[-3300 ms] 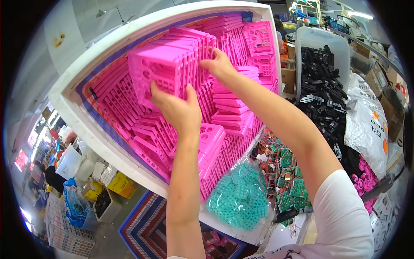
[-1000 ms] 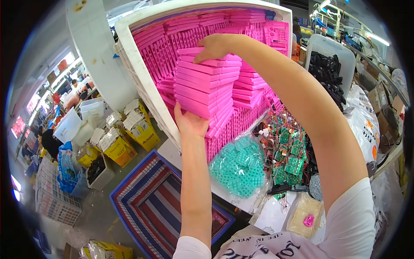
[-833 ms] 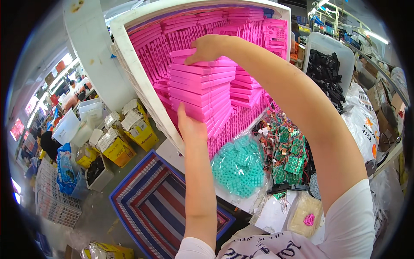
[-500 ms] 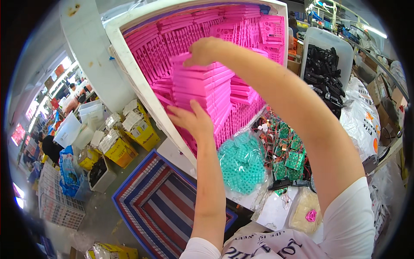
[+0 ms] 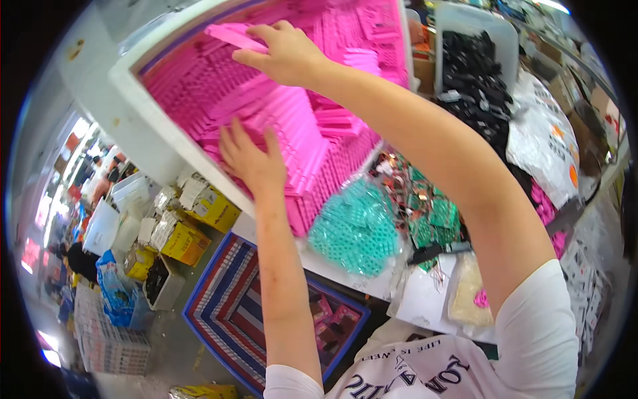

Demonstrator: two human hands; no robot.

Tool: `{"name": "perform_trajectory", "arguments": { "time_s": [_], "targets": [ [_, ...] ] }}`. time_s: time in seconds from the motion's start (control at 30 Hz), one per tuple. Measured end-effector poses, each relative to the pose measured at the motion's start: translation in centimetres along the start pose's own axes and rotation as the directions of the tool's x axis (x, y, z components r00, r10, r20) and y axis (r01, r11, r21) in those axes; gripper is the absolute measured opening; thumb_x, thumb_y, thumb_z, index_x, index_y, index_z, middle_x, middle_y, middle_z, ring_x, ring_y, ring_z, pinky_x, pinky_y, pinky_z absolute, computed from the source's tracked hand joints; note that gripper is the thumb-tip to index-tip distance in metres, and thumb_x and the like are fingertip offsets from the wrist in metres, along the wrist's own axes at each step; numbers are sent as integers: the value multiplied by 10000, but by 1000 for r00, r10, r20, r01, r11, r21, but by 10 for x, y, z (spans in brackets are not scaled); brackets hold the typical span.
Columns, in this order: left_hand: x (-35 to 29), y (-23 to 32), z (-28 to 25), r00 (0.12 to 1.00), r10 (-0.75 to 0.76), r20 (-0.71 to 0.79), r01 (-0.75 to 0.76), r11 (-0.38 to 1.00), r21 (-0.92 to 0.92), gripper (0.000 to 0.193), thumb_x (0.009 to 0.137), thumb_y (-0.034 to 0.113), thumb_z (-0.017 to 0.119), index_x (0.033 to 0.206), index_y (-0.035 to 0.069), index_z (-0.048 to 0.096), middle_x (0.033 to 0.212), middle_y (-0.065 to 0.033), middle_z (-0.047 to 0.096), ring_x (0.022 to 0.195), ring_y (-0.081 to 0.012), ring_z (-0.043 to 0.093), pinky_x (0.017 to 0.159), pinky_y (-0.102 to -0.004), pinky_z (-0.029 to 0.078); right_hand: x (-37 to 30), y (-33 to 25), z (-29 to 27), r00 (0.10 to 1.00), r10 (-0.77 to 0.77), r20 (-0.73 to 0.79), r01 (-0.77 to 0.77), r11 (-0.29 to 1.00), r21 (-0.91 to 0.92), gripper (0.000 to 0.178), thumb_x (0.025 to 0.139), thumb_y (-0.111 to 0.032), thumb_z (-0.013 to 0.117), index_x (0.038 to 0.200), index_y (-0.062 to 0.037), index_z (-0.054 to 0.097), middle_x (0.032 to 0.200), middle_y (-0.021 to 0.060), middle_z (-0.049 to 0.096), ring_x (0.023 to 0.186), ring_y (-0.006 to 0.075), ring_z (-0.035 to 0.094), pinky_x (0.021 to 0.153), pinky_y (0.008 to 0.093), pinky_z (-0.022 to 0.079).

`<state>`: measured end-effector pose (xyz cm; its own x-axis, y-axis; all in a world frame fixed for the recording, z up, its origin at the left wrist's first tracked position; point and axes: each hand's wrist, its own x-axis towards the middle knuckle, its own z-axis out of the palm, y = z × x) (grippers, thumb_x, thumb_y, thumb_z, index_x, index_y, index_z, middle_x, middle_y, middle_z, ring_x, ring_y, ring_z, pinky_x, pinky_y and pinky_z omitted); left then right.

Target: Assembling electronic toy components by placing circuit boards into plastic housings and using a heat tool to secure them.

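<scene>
At the far left of the big white crate (image 5: 174, 136), up over the pink rows, here's the right hand (image 5: 287, 58) with a pink piece (image 5: 234, 36) pinched between thumb and fingers! It's bright, glossy-looking plastic, one plain colour, seen nearly edge-on, so it shows as a slender bar with a smooth face; finer detail is lost in the blur. And look at the line of it: the long axis runs slantwise, free end pointing far and left, the other end coming near and right into the grip. It's held above the packed pieces, the crate's far-left wall close by. Down nearer, the left hand (image 5: 258, 163) has its fingers spread, nothing pinched, laid over the left side of a pink stack (image 5: 291, 130); how firmly it presses, you can't tell. That stack is flat pieces overlapping, edges showing as pale ridges, the whole column stretching from far to near with its near end drifting right. Just beyond the crate's near edge sits a clear bag of teal pieces (image 5: 359, 229), with green circuit boards (image 5: 435, 219) and tangled wires to its right.
</scene>
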<state>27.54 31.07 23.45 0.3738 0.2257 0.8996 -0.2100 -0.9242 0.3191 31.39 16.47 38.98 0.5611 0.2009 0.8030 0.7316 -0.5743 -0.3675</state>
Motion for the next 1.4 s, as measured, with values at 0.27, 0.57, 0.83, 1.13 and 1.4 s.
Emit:
{"name": "perform_trajectory", "arguments": {
  "time_s": [0.27,0.57,0.83,1.13,1.4],
  "targets": [
    [-73,62,-64,888,-187,420,457,265,-849,656,1002,370,571,1453,-66,377,1441,-238,471,1341,-319,481,1158,-468,353,-240,17,-161,968,-233,-95,223,970,-100,632,751,-438,809,1263,-105,648,1255,189,589,1158,370,567,956,467,477],
    [-291,166,-105,-247,579,777,937,-61,344,618,962,147,627,1486,37,317,1281,-216,591,1023,-348,683,716,-434,639,-507,-59,-226,895,351,275,-283,924,-256,645,657,-283,849,1255,-167,638,1375,134,526,1297,373,461,1011,548,389],
    [-335,221,-116,-291,535,793,950,65,305,594,948,76,616,1466,5,333,1179,-200,632,888,-317,711,589,-347,598,-588,-52,-270,299,919,257,-803,97,587,817,852,-179,760,1546,-95,337,1414,200,497,1238,290,551,1007,396,479],
    [-349,270,-107,-196,343,919,978,140,156,624,970,37,559,1523,55,270,1024,-91,592,621,-124,520,470,-229,365,-665,36,-454,537,785,-308,-702,213,-680,535,786,-203,758,1282,-49,628,1172,158,657,1131,344,562,970,424,469],
    [-349,304,-94,-390,438,810,915,88,393,626,980,102,578,1533,76,285,1158,-106,592,807,-162,610,507,-230,401,-674,112,-519,189,936,-298,-775,-45,-630,422,702,-144,737,1096,0,686,800,179,641,782,258,613,741,361,503]
  ]
}}
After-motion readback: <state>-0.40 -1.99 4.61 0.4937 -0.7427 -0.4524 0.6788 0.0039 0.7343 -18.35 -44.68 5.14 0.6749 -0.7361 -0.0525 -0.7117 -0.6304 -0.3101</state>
